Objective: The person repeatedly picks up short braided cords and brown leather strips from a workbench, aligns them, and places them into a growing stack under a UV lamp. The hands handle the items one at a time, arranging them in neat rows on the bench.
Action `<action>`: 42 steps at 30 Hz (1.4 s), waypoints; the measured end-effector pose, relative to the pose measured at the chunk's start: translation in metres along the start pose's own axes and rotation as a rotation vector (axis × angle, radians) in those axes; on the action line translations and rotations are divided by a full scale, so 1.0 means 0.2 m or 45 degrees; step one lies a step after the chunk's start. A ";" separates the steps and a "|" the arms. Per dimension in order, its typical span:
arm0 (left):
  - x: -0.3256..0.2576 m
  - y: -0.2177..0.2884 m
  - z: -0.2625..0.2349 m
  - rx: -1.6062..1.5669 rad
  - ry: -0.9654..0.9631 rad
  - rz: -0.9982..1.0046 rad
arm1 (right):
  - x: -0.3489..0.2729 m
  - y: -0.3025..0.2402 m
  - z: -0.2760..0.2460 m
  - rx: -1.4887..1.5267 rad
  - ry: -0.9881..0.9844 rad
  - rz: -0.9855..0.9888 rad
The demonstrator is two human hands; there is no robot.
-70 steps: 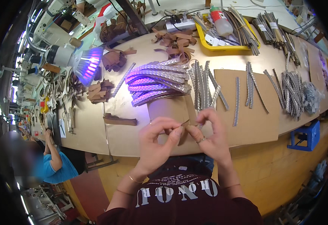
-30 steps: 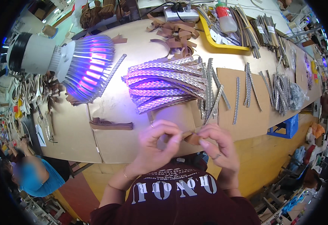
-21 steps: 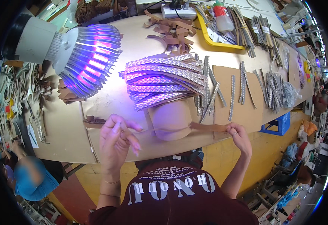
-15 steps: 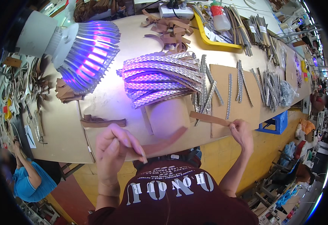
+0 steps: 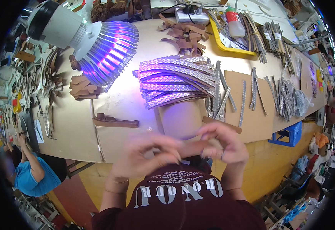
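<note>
Close above my lap, in front of the table's near edge, my two hands face each other with a short brown leather strip (image 5: 195, 148) stretched between them. My left hand (image 5: 148, 153) is smeared by motion, its thumb and fingers closed at the strip's left end. At the other end, my right hand (image 5: 228, 145) pinches it between thumb and fingers. A second brown strip (image 5: 230, 127) lies at the table edge just behind my right hand, partly covered by it. Beyond my hands, a bundle of silvery braided straps (image 5: 177, 81) rests on a tan block (image 5: 181, 119).
A large ribbed lamp (image 5: 108, 51) shines over the table from the left. Folded brown strips (image 5: 115, 122) lie left of the block. Loose braided straps (image 5: 244, 101) lie on cardboard at right. Behind are a yellow tray (image 5: 228, 49) and a bottle (image 5: 235, 25). A person in blue (image 5: 37, 174) works at left.
My hands have come together over my lap, with the strip from my left hand now between both. My right hand has left the other strip at the table edge. The view has shifted slightly.
</note>
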State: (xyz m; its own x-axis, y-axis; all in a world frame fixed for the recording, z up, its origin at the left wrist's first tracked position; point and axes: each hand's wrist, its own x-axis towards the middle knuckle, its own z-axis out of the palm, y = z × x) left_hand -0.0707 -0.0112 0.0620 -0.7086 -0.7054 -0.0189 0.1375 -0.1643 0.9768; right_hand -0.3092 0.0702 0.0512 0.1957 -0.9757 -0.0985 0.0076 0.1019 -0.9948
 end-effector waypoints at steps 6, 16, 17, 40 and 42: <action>0.01 -0.27 -0.08 -0.077 0.210 -0.036 | 0.07 0.14 -0.09 0.040 0.135 -0.077; 0.06 -0.45 -0.04 0.135 0.628 0.065 | 0.13 0.34 -0.12 -0.077 0.472 0.037; 0.06 -0.47 -0.03 0.164 0.643 0.089 | 0.13 0.36 -0.12 -0.165 0.494 0.041; -0.01 -0.40 0.27 0.799 0.130 0.621 | -0.33 0.35 -0.20 -0.257 0.707 0.523; 0.03 -0.38 0.33 0.631 0.099 0.425 | -0.38 0.29 -0.19 -0.137 0.666 0.332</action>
State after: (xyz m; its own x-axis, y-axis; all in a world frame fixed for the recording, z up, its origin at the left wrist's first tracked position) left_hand -0.1306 0.0418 0.0022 -0.6273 -0.7149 0.3087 -0.0082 0.4025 0.9154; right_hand -0.3611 0.1427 0.0005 -0.3317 -0.8899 -0.3130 -0.0805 0.3573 -0.9305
